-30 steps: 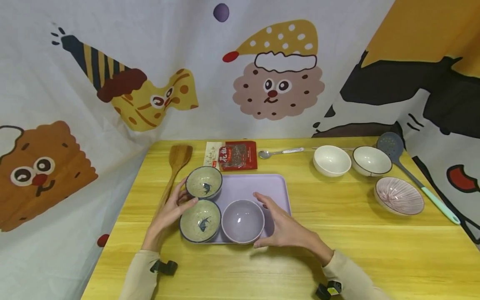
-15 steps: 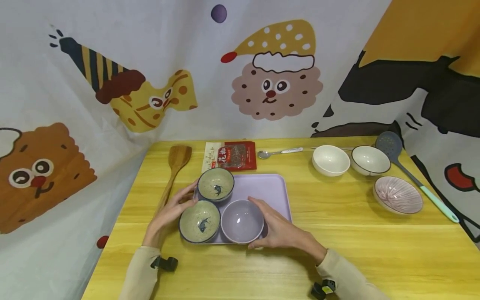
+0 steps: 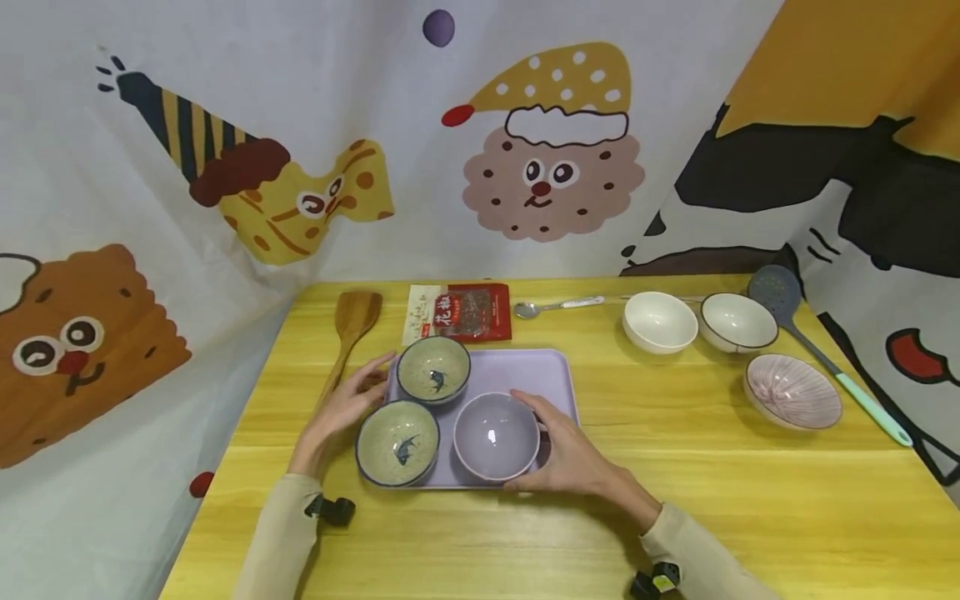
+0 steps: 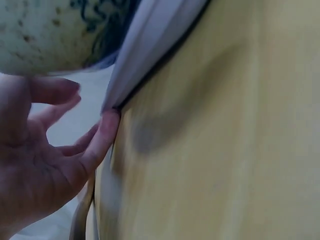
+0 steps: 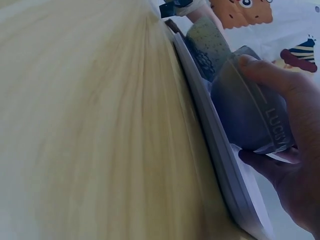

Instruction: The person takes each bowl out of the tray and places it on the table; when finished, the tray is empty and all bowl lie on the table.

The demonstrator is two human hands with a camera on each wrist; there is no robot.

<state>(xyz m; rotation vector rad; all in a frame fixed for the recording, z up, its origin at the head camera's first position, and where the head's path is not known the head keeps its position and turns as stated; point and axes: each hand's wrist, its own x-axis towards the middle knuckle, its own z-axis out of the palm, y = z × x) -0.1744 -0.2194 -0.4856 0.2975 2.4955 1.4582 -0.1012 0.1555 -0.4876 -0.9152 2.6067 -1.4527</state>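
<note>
In the head view, your right hand (image 3: 573, 454) reaches in from the near right, gripping the lavender bowl (image 3: 491, 442) by its right side, over the near half of the tray (image 3: 517, 367). Your left hand (image 3: 341, 411) is at the tray's left, fingers loosely bent, gripping nothing, beside the far fish bowl (image 3: 433, 369) and near fish bowl (image 3: 397, 443).

In the left wrist view, one fingertip (image 4: 108, 127) meets the tray's edge.

In the right wrist view, your thumb (image 5: 257, 67) presses the lavender bowl.

Tray (image 4: 147, 52) in both wrist close-ups
</note>
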